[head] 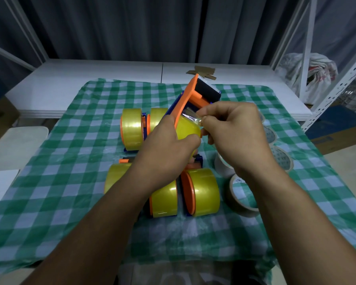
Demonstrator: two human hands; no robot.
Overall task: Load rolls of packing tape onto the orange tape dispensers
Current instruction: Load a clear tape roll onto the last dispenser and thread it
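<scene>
1. Dispenser position: one orange tape dispenser [186, 95] is held raised above the middle of the checked cloth [70, 161]. It is tilted, with its black roller [207, 91] at the far, upper end.
2. Left hand [169, 142]: the fingers and thumb are curled round the lower part of this dispenser and clamped on it. The thumb lies against the yellow tape roll [188, 128] mounted on the dispenser.
3. Right hand [234, 130]: the thumb and fingertips are closed together on the loose tape end [190, 116], pinching it just above the roll and below the roller.
4. Rear loaded dispensers [132, 128]: two units carrying yellow rolls lie side by side on the cloth, behind the left hand.
5. Front loaded dispensers [203, 192]: three more units with yellow rolls lie nearer the person, partly hidden by the left forearm.
6. Brown rolls [243, 194]: several lie loose on the cloth beside the right forearm.
7. Bench [90, 79]: the white top carries the cloth. A cardboard scrap [201, 70] lies near its far edge.
</scene>
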